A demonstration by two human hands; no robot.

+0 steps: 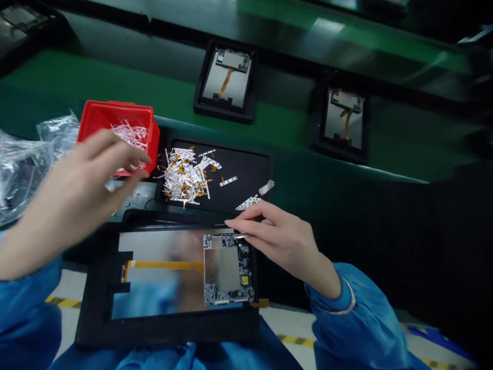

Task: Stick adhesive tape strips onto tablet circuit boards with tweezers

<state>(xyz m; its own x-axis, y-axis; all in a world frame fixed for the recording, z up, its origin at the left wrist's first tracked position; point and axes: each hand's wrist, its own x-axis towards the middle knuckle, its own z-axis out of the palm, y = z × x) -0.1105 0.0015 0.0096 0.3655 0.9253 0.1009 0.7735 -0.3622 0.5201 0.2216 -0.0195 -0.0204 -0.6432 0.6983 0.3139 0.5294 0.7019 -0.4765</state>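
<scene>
My left hand [82, 182], blurred by motion, is in front of the red bin [156, 139] of thin pinkish-white strips [133, 134]. Its thumb and fingers are apart, and I see nothing between them. My right hand [283, 239] is pinched closed at the upper right corner of a circuit board [221, 270]. A thin pale edge shows below its fingertips, too small to name. The board lies on a shiny display panel [154, 298] in a black tray [173, 331]. An orange flex cable [165, 265] runs from the board to the panel's left end.
Behind the panel, a shallow black tray [246, 167] holds a heap of white flex strips [185, 177] and a smaller stack [248, 202]. Clear plastic bags [23, 164] lie at left. On the green conveyor [285, 123] stand similar panels in black trays [225, 105] [342, 146].
</scene>
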